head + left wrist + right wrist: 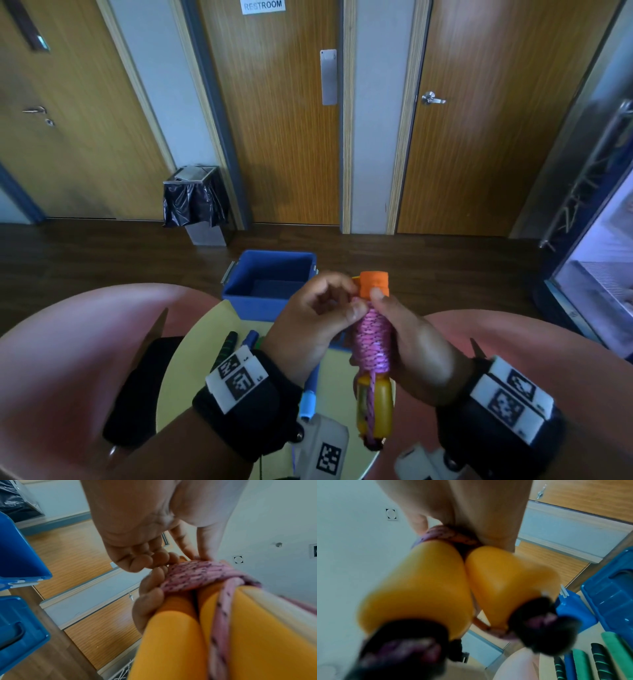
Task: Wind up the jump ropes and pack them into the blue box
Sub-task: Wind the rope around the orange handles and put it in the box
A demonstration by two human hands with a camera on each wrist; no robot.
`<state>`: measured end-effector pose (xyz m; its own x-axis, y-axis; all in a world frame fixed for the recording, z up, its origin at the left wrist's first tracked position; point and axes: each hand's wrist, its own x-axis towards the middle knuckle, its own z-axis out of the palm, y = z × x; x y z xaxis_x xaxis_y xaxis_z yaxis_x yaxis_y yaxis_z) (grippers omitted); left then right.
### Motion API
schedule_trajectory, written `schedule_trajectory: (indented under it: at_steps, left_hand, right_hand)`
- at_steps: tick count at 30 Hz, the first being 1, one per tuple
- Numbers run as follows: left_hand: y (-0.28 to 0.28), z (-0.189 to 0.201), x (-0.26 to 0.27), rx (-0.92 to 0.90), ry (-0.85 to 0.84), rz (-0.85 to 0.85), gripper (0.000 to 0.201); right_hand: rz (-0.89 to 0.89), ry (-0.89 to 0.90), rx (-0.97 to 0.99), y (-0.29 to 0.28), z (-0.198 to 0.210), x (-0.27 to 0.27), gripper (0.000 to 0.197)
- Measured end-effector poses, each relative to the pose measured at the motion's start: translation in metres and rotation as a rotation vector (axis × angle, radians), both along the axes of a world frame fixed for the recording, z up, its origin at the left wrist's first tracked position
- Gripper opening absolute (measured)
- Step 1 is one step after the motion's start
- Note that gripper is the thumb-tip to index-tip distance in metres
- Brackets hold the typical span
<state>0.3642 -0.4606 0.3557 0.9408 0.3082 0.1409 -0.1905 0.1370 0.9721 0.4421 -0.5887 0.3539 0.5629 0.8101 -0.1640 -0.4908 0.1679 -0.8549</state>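
The step in hand looks like the finish of winding one jump rope: the pink cord sits in tight coils around a pair of orange handles held side by side, upright, above the person's lap. The right hand has its fingers curled round the wound bundle, thumb pressed near the top coil, while the left hand pinches at the cord's upper end just under the handles' orange tops, apparently tucking or securing the last turn. The left wrist view shows fingertips bent in against the coils. I judge this rope nearly done; the next move calls for locking the loose end so the coils do not spring free, then carrying the bundle forward to the blue box, which stands open just beyond the hands at the far edge of a small yellow table and looks empty where its inside shows. More ropes wait on that table: green and blue handles lie near the left wrist, with a blue lid beside them. The room has a dark wood floor, wooden doors, one marked RESTROOM, and a lined waste bin against the wall
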Motion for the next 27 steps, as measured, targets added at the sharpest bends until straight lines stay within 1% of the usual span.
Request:
schedule_trajectory:
  at_steps: [2, 5, 7, 8, 9, 11, 12, 13, 14, 18, 20, 23, 25, 27]
  left_hand:
    - [-0.004, 0.003, 0.000, 0.012, 0.003, 0.042, 0.018]
    - [-0.007, 0.007, -0.001, 0.014, 0.069, 0.100, 0.017]
    - [-0.007, 0.009, -0.001, 0.057, 0.125, 0.125, 0.017]
    - [-0.007, 0.010, -0.002, 0.128, 0.130, 0.150, 0.018]
    - [-0.007, 0.010, -0.003, 0.244, 0.107, 0.187, 0.018]
    - [-0.006, 0.012, -0.006, 0.549, -0.015, 0.251, 0.017]
    - [-0.006, 0.013, -0.007, 0.686, -0.079, 0.256, 0.016]
    - [-0.006, 0.015, -0.008, 0.783, -0.121, 0.246, 0.016]
    - [-0.006, 0.018, -0.009, 0.834, -0.135, 0.226, 0.016]
    - [-0.005, 0.032, -0.012, 0.889, -0.110, 0.097, 0.011]
    - [-0.003, 0.039, -0.012, 0.880, -0.046, 0.015, 0.011]
    - [0.000, 0.047, -0.009, 0.827, 0.051, -0.100, 0.009]
    - [-0.001, 0.050, -0.006, 0.789, 0.065, -0.106, 0.006]
    - [-0.003, 0.052, -0.004, 0.749, 0.059, -0.073, 0.007]
  right_hand:
    - [-0.052, 0.025, 0.000, 0.000, -0.002, 0.000, 0.074]
    - [-0.064, 0.073, 0.023, -0.001, 0.003, -0.003, 0.082]
    - [-0.066, 0.053, 0.021, -0.003, 0.003, -0.004, 0.073]
    - [-0.072, 0.026, 0.009, -0.004, 0.003, -0.003, 0.067]
    - [-0.081, -0.004, 0.004, -0.005, 0.003, -0.002, 0.062]
    - [-0.114, -0.058, 0.017, -0.007, 0.006, 0.000, 0.052]
    - [-0.128, -0.078, 0.024, -0.008, 0.008, 0.001, 0.047]
    - [-0.134, -0.094, 0.031, -0.009, 0.010, 0.002, 0.043]
    - [-0.134, -0.104, 0.036, -0.010, 0.012, 0.002, 0.041]
    - [-0.133, -0.172, 0.054, -0.011, 0.016, 0.001, 0.034]
    - [-0.142, -0.169, 0.079, -0.012, 0.019, -0.002, 0.031]
    - [-0.181, -0.115, 0.073, -0.012, 0.025, -0.006, 0.042]
    - [-0.215, -0.083, 0.055, -0.012, 0.030, -0.009, 0.046]
    - [-0.247, -0.045, 0.039, -0.012, 0.035, -0.011, 0.038]
